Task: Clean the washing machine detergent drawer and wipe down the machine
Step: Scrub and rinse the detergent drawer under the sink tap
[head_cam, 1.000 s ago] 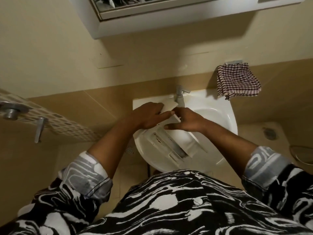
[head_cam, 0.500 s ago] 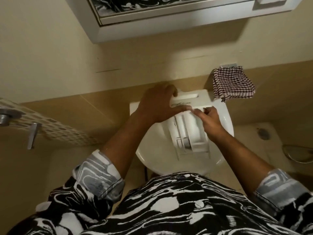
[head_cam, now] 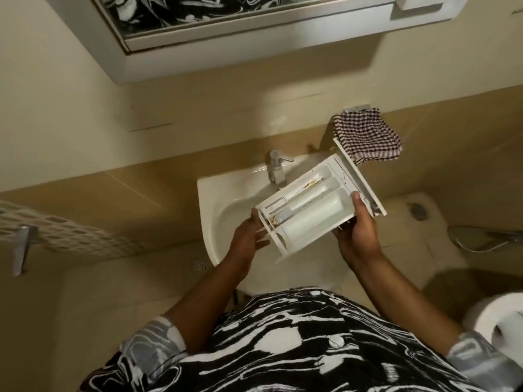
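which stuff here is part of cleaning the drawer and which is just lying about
Job: detergent drawer, gripped by right hand, steadied by left hand; sink; tap; checked cloth, probably for wiping.
Just there: toilet roll; mirror cabinet; floor drain.

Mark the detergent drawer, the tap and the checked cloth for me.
detergent drawer (head_cam: 312, 217): head view, floor of its largest compartment.
tap (head_cam: 276, 168): head view, its metal body.
checked cloth (head_cam: 368, 134): head view, middle of the fabric.
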